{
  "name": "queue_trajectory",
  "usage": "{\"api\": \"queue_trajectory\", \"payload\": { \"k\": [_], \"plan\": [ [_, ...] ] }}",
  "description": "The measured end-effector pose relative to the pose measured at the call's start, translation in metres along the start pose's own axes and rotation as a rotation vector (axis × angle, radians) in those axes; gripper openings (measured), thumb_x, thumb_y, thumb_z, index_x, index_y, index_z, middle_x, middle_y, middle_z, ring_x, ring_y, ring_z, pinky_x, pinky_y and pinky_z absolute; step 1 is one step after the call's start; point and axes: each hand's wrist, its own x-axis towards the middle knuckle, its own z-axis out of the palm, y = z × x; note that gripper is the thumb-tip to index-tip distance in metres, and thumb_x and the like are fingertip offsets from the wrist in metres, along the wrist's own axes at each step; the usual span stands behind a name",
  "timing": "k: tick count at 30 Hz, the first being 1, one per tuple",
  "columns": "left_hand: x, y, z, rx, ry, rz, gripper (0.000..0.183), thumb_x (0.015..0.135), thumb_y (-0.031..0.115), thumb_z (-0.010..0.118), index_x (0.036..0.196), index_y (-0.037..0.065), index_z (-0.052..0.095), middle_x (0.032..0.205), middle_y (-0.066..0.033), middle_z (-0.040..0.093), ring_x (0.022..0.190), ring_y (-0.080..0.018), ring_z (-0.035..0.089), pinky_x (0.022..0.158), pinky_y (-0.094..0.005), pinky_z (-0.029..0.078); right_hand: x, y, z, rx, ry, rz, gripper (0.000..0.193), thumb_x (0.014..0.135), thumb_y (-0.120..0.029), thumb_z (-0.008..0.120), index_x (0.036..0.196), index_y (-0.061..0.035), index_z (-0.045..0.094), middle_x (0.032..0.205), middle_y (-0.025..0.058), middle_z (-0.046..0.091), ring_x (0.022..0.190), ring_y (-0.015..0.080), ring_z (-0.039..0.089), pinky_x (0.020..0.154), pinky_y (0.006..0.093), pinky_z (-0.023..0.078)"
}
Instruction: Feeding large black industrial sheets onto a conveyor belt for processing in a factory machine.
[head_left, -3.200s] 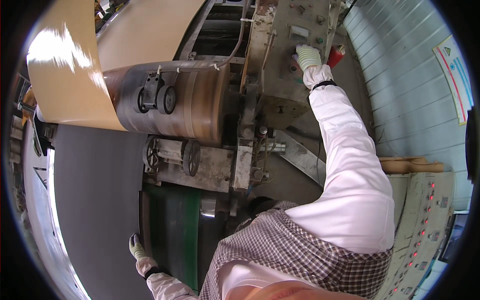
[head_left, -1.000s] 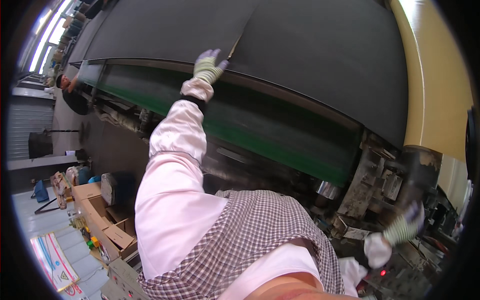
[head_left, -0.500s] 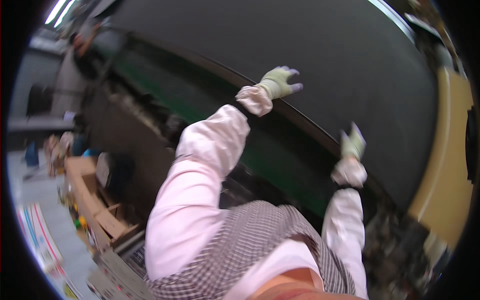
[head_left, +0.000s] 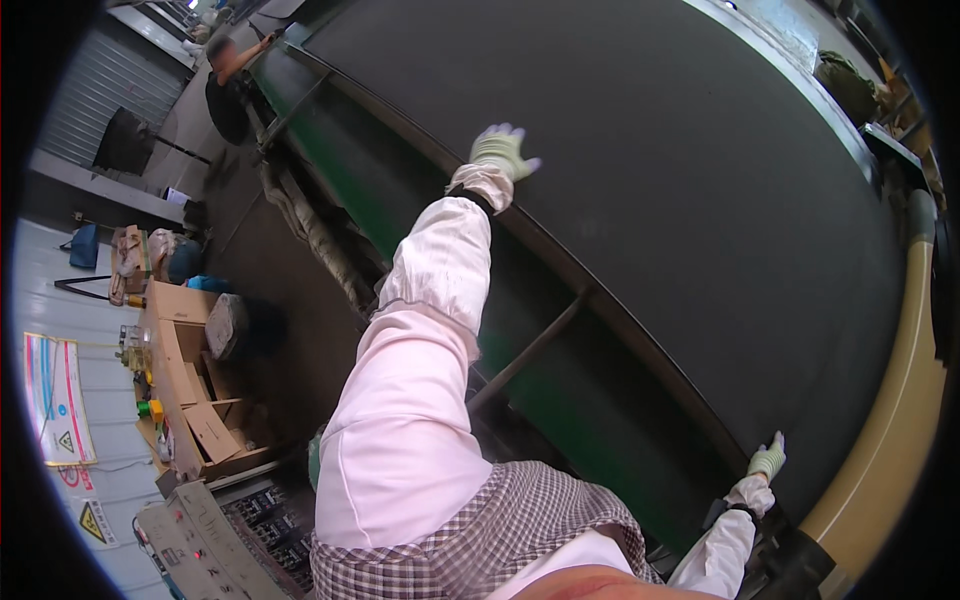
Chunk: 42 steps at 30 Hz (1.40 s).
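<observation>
A broad dark grey sheet [head_left: 680, 190] lies flat across the long machine bed, its near edge running diagonally in front of me. My left hand [head_left: 503, 152], in a pale green knit glove with lilac fingertips, is spread on or just over the sheet, close to that edge. It holds nothing. Far to the right, my gloved right hand [head_left: 768, 462] rests at the sheet's near edge with its fingers stretched over the surface. Its thumb is hard to make out. Pale sleeve covers reach to both wrists.
A tan roller [head_left: 880, 400] with a white line flanks the sheet's right end. Below the near edge are a green surface [head_left: 400, 195] and a slanting metal bar [head_left: 528, 352]. A co-worker [head_left: 230, 80] is at the far left. Lower left are a wooden shelf [head_left: 168, 350] and control box [head_left: 185, 535].
My right hand has moved right and nearer to me along the sheet's edge. My left hand has shifted somewhat left. The whole view has turned and become sharper.
</observation>
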Motion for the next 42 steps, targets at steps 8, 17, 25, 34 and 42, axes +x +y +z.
{"api": "queue_trajectory", "payload": {
  "k": [8,17,25,34,42],
  "plan": [
    [-0.080,0.039,0.021,-0.047,-0.218,0.180,0.066,0.075,0.055,0.063,0.118,0.005,0.057,0.122,-0.0156,0.055,0.115,-0.0326,0.050,0.100,-0.0412,0.041,0.029,0.119,-0.011,0.495,0.097,0.580,0.053,0.087,-0.044,0.056,0.121,-0.0043,0.061,0.115,0.0159,0.062,0.096,0.0299,0.061,0.087,0.0405,0.045],
    [-0.080,0.060,0.014,-0.177,-0.184,0.347,0.064,0.078,0.055,0.061,0.116,0.003,0.060,0.122,-0.0191,0.057,0.117,-0.0348,0.051,0.098,-0.0443,0.041,-0.040,-0.068,-0.003,-0.523,0.281,0.018,0.031,0.086,-0.019,0.049,0.113,-0.0128,0.062,0.107,0.0113,0.066,0.094,0.0354,0.063,0.075,0.0464,0.053],
    [-0.043,0.109,0.048,-0.041,-0.275,0.492,0.058,0.080,0.052,0.059,0.109,0.002,0.061,0.112,-0.0177,0.061,0.108,-0.0335,0.056,0.092,-0.0426,0.046,-0.102,-0.229,0.044,-0.082,0.567,-0.502,0.048,0.074,-0.011,0.061,0.122,-0.0066,0.053,0.121,0.0132,0.056,0.109,0.0313,0.053,0.094,0.0458,0.041],
    [-0.096,0.253,0.031,-0.357,-0.549,0.665,0.048,0.084,0.049,0.057,0.104,0.006,0.065,0.102,-0.0168,0.065,0.100,-0.0343,0.061,0.086,-0.0463,0.048,-0.158,-0.246,0.036,0.135,0.415,-0.623,0.044,0.076,-0.011,0.062,0.119,-0.0050,0.056,0.114,0.0159,0.061,0.103,0.0349,0.057,0.090,0.0457,0.044],
    [-0.022,0.128,0.052,-0.103,-0.135,0.051,0.053,0.076,0.047,0.064,0.112,0.009,0.059,0.117,-0.0144,0.056,0.112,-0.0313,0.051,0.096,-0.0421,0.043,-0.172,-0.124,0.017,0.085,0.320,-0.526,0.045,0.078,-0.007,0.060,0.122,-0.0031,0.056,0.119,0.0162,0.059,0.108,0.0351,0.055,0.095,0.0444,0.042]
  ]
}}
